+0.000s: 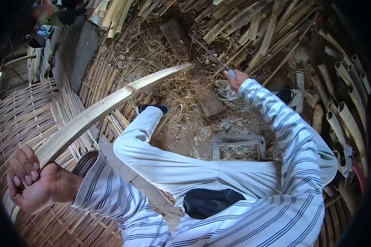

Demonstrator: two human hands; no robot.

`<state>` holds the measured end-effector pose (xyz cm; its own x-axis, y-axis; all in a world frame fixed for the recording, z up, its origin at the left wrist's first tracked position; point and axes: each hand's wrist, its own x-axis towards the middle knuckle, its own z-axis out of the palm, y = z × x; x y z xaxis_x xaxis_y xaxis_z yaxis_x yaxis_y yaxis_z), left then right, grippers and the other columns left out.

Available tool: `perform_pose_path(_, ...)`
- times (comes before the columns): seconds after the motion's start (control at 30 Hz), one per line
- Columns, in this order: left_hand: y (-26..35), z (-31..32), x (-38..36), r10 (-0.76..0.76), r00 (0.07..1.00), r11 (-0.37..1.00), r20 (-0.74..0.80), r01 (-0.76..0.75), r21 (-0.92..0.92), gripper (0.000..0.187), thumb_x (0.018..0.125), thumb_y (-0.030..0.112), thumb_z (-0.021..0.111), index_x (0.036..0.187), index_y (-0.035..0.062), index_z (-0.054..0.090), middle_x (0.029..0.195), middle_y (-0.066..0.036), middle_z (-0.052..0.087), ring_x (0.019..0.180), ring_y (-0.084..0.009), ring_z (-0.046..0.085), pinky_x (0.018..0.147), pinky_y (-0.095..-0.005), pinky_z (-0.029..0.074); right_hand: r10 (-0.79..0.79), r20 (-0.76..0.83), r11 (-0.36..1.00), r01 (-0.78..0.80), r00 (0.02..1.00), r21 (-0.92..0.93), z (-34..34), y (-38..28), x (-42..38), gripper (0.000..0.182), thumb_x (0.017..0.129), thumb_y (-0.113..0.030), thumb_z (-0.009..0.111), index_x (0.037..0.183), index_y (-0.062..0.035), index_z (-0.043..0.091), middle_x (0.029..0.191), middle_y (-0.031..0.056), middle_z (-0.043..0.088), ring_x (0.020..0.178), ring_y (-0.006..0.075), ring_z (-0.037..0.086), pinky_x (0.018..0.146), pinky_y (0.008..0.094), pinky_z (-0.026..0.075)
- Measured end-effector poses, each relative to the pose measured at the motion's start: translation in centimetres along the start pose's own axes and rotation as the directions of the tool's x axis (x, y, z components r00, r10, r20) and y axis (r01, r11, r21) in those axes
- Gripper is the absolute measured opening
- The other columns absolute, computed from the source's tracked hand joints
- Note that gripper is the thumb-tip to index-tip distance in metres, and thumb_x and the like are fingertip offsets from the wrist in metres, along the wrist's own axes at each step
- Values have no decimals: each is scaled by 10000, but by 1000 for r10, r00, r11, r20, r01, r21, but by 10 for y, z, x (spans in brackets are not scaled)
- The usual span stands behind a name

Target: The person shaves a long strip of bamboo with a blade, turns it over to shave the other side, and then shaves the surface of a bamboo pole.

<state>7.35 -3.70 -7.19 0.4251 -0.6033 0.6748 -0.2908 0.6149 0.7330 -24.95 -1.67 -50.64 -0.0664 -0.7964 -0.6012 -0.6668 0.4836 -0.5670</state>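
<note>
In my left hand [33, 177] is a long split bamboo piece [99, 103], with the fingers wrapped round its near end. The pale inner face shows, with a node partway along, and the far end reaches up and right over the shavings. My right hand [237, 80] is stretched out in front and closed on a knife [212, 54]. Its long thin blade points up and left, and part of the handle shows at the fingers. The blade and the bamboo are apart.
Bamboo shavings [160, 94] cover the ground between my legs, around a dark wooden plank [208, 96]. A small wooden frame [239, 142] stands close by. Split bamboo [251, 33] is piled ahead, and bamboo poles [338, 123] lie right. Woven bamboo [20, 111] is at left.
</note>
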Motion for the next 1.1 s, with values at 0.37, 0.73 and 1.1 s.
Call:
perform_pose_path(0.37,5,12,-2,-1,1000,998,-11,1,64,219,653,106,376,544,176,200,496,-16,192,439,-121,201,456,-252,211,174,20,944,-161,984,-289,144,50,-24,707,885,-591,367,1325,-39,417,1127,334,546,1084,463,524,920,496,433)
perform_pose_path(0.73,5,17,-3,14,1000,999,28,-15,44,211,686,112,356,538,174,218,478,-3,207,424,-109,189,435,-246,205,-47,-384,939,172,922,297,93,-3,-31,520,896,-513,460,1028,-23,572,765,281,615,759,495,586,670,538,472)
perform_pose_path(1.1,9,35,-15,20,999,994,-38,-16,108,219,689,118,355,548,178,200,489,3,201,423,-105,187,429,-244,196,226,60,967,-217,972,-132,122,27,-6,711,900,-588,330,1325,-23,412,1273,297,472,1164,456,468,1001,516,353)
